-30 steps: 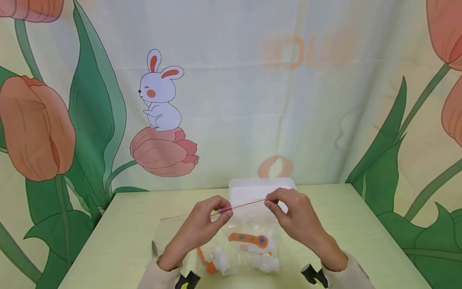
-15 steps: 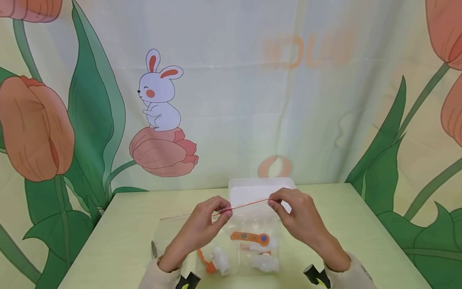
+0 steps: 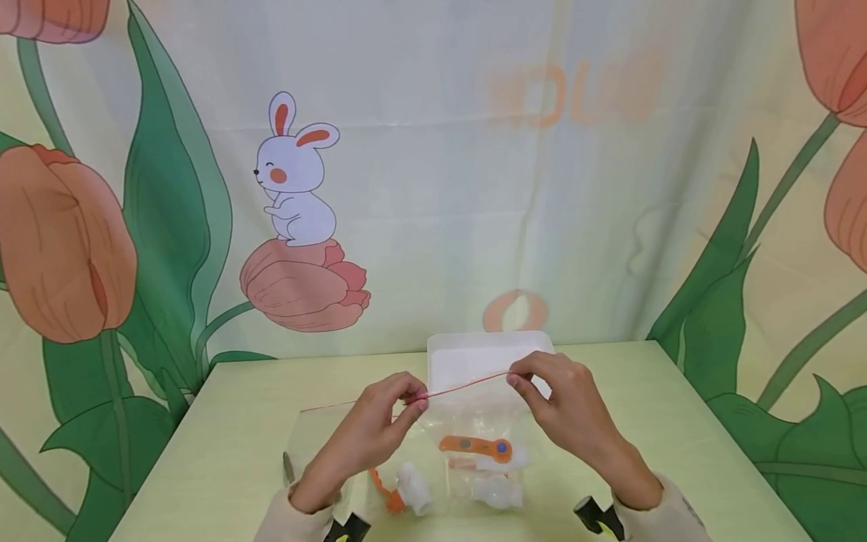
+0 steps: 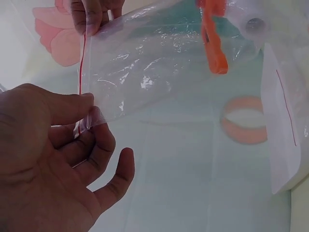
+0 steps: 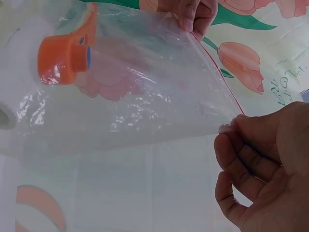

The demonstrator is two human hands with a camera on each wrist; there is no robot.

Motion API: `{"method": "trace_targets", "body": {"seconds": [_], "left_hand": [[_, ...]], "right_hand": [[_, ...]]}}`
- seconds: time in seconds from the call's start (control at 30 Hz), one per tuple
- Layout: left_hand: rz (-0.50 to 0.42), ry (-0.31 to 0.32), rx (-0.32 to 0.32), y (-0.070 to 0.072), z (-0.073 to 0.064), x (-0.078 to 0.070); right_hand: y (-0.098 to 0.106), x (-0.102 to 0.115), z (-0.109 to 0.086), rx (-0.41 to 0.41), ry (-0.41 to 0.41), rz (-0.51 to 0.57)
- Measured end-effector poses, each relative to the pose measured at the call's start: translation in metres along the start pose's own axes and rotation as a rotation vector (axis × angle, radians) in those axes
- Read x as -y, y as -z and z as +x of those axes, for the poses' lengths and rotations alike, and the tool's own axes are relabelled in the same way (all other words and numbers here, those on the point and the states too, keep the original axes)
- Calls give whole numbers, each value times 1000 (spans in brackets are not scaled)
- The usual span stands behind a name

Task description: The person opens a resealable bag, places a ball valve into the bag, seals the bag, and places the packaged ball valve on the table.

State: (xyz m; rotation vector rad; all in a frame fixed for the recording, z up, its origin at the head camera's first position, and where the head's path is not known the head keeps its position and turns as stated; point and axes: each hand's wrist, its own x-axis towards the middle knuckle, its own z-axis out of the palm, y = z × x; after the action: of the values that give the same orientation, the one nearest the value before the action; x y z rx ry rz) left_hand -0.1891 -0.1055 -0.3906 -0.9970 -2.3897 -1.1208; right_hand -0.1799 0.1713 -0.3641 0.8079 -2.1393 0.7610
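A clear zip bag [image 5: 159, 113] with a red line along its mouth hangs stretched between both hands. My left hand [image 3: 382, 421] pinches one end of the red line between thumb and fingers. The other end is pinched by my right hand [image 3: 565, 399], a little higher in the head view. Inside the bag, down at its far end in the right wrist view, is an orange strap-like piece [image 3: 476, 448] with a blue round spot. White pieces [image 3: 497, 491] show beneath it, blurred by the plastic.
A second clear bag [image 3: 318, 433] with a red line lies left on the table [image 3: 223, 436]. An orange-and-white item [image 3: 412, 489] lies between the forearms. Behind the hands stands a white tray [image 3: 474, 342]. Beside the left forearm is a narrow grey object [image 3: 288, 468], partly hidden.
The hands have drawn slightly apart: the right one a little to the right, the left one a little left and down. The orange piece has shifted slightly right with the bag.
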Motion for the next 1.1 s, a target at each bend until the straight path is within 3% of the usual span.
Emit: {"method": "trace_targets", "body": {"seconds": [0.43,0.77,1.0,1.1], "left_hand": [[-10,5,14,3,-4,7],[17,-18,-28,4,-3,5],[-16,22,12,1,-3,6],[-21,0,6,-3,-3,6]], "right_hand": [[4,-2,0,-19,-14,-13],[7,-5,-1,-31,-14,-27],[10,-8,-3,-40,-26,-32],[11,-10,-4,-36,-38,-31]]}}
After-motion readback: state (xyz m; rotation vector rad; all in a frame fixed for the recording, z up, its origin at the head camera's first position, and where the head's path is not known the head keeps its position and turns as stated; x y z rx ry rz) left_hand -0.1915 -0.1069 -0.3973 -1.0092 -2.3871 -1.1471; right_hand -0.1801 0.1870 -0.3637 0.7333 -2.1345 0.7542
